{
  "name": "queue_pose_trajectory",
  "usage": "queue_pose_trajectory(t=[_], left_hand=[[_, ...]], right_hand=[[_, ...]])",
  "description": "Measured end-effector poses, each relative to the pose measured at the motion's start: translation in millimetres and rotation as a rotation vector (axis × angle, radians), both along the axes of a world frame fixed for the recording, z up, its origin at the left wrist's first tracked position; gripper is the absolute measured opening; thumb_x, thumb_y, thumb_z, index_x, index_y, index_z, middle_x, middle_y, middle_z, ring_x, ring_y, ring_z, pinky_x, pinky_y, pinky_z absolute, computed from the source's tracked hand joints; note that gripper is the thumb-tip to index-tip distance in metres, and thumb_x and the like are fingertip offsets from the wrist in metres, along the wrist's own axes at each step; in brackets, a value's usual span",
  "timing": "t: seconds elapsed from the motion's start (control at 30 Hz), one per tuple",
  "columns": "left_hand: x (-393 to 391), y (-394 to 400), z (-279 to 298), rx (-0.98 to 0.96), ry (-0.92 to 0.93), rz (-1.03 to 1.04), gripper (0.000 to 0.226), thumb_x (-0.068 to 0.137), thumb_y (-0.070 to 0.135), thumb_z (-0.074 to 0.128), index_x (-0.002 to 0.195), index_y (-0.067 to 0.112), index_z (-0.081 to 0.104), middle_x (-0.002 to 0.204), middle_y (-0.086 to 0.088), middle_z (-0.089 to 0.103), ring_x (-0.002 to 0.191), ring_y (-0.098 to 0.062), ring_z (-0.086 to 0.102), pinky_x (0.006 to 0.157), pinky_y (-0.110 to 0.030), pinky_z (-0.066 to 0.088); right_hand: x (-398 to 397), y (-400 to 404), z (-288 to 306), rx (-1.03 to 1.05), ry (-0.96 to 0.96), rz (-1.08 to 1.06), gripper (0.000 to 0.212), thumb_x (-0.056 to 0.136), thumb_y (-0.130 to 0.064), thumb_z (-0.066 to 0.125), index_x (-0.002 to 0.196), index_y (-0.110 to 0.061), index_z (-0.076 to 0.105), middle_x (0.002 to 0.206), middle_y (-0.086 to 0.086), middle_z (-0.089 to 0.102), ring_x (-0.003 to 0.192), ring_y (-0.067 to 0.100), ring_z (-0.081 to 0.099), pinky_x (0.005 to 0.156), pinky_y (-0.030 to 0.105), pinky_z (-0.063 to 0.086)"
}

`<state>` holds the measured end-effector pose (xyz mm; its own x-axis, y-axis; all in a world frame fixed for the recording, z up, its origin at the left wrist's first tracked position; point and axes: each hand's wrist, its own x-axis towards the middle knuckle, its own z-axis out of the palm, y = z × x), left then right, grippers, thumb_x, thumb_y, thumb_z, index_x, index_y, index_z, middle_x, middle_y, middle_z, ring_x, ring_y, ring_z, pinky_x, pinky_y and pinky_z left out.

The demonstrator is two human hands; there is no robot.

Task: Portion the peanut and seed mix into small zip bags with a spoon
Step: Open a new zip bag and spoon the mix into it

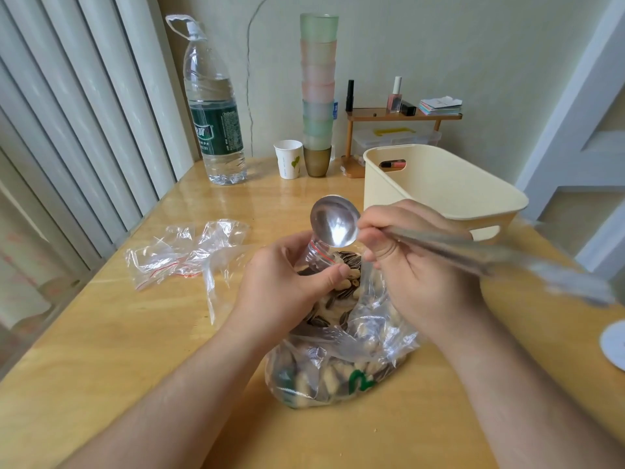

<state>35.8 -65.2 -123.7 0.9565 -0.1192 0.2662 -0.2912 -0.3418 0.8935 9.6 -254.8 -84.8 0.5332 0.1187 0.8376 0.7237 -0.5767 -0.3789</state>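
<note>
A large clear plastic bag (341, 363) of peanuts and striped seeds lies on the wooden table (118, 350) in front of me. My left hand (287, 282) pinches a small zip bag (318, 253) with a red seal line, holding it over the big bag; seeds and peanuts show at its mouth. My right hand (416, 265) grips the handle of a metal spoon (334, 221). The spoon's bowl is empty and hovers just above the small bag's opening.
Several empty small zip bags (182, 252) lie to the left. A cream plastic basket (439, 184) stands at the right rear. A large water bottle (213, 113), a paper cup (288, 159), stacked tumblers (318, 96) and a small shelf (402, 116) line the back wall.
</note>
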Motion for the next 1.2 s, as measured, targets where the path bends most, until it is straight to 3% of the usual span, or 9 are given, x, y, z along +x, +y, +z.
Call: queue_pose_trajectory(t=[0.1, 0.23, 0.37, 0.53, 0.67, 0.8, 0.93, 1.03, 1.2], left_hand=[[5.3, 3.5, 0.2, -0.168, 0.077, 0.069, 0.052, 0.077, 0.032, 0.093, 0.124, 0.024, 0.071, 0.091, 0.011, 0.081, 0.073, 0.006, 0.067, 0.067, -0.011, 0.048], [14.5, 12.4, 0.2, -0.411, 0.179, 0.083, 0.053, 0.082, 0.024, 0.088, 0.128, 0.011, 0.066, 0.067, 0.005, 0.069, 0.051, -0.017, 0.048, 0.049, -0.027, 0.038], [16.9, 12.0, -3.3, -0.437, 0.205, 0.079, 0.055, 0.081, 0.026, 0.088, 0.129, 0.011, 0.066, 0.060, 0.007, 0.062, 0.048, -0.014, 0.042, 0.050, -0.027, 0.034], [10.0, 8.2, 0.4, -0.413, 0.178, 0.025, 0.063, 0.073, 0.033, 0.089, 0.129, 0.013, 0.068, 0.079, 0.005, 0.075, 0.059, -0.005, 0.057, 0.052, -0.016, 0.043], [5.1, 4.8, 1.7, -0.419, 0.178, -0.013, 0.057, 0.080, 0.021, 0.088, 0.132, 0.011, 0.067, 0.101, -0.001, 0.081, 0.083, -0.003, 0.071, 0.071, -0.013, 0.051], [2.7, 4.3, 4.5, -0.430, 0.186, -0.032, 0.061, 0.078, 0.024, 0.088, 0.134, 0.012, 0.066, 0.102, 0.001, 0.081, 0.080, -0.003, 0.068, 0.068, -0.012, 0.049], [2.4, 7.7, 5.3, -0.444, 0.190, -0.049, 0.058, 0.080, 0.022, 0.087, 0.133, 0.014, 0.066, 0.100, 0.000, 0.081, 0.079, -0.010, 0.064, 0.076, -0.029, 0.049], [2.0, 7.5, 5.1, -0.403, 0.171, -0.056, 0.058, 0.080, 0.022, 0.087, 0.134, 0.013, 0.066, 0.098, 0.002, 0.081, 0.075, -0.002, 0.067, 0.068, -0.015, 0.050], [3.0, 4.5, 1.9, -0.398, 0.167, -0.074, 0.056, 0.084, 0.014, 0.086, 0.135, 0.009, 0.065, 0.094, 0.004, 0.078, 0.060, 0.008, 0.060, 0.057, -0.004, 0.043]], right_hand=[[3.0, -4.3, -0.9, 0.074, -0.019, -0.093, 0.030, 0.107, -0.027, 0.056, 0.090, -0.007, 0.069, 0.071, -0.001, 0.061, 0.063, 0.027, 0.063, 0.059, 0.043, 0.051], [2.9, -4.6, -3.0, 0.081, 0.173, -0.146, 0.035, 0.107, -0.045, 0.049, 0.090, -0.019, 0.067, 0.062, -0.013, 0.059, 0.060, 0.017, 0.062, 0.060, 0.036, 0.050], [6.1, -0.4, -9.5, -0.082, 0.511, -0.205, 0.035, 0.100, -0.054, 0.051, 0.086, -0.025, 0.066, 0.062, -0.004, 0.067, 0.056, 0.013, 0.064, 0.062, 0.038, 0.056], [15.5, -10.7, -16.2, -0.057, 0.656, -0.261, 0.030, 0.101, -0.050, 0.058, 0.082, -0.028, 0.064, 0.064, -0.004, 0.068, 0.058, 0.012, 0.066, 0.064, 0.034, 0.057], [16.6, -14.3, -13.1, -0.011, 0.711, -0.289, 0.032, 0.103, -0.044, 0.059, 0.080, -0.023, 0.064, 0.062, -0.002, 0.069, 0.046, 0.011, 0.064, 0.054, 0.027, 0.050], [17.9, -20.3, -11.1, 0.029, 0.688, -0.256, 0.032, 0.104, -0.043, 0.056, 0.080, -0.023, 0.062, 0.066, -0.005, 0.069, 0.055, 0.015, 0.065, 0.060, 0.034, 0.054], [10.7, -21.3, -5.2, 0.012, 0.686, -0.019, 0.025, 0.103, -0.042, 0.053, 0.083, -0.031, 0.064, 0.070, -0.007, 0.066, 0.059, 0.013, 0.062, 0.062, 0.033, 0.053], [7.3, -17.5, -4.7, -0.069, 0.637, -0.013, 0.028, 0.103, -0.042, 0.054, 0.080, -0.030, 0.065, 0.065, -0.010, 0.064, 0.059, 0.012, 0.059, 0.064, 0.033, 0.051], [12.3, -26.5, -3.4, -0.176, 0.627, -0.256, 0.041, 0.105, -0.045, 0.049, 0.074, -0.020, 0.058, 0.064, 0.000, 0.063, 0.067, 0.024, 0.061, 0.062, 0.034, 0.049]])
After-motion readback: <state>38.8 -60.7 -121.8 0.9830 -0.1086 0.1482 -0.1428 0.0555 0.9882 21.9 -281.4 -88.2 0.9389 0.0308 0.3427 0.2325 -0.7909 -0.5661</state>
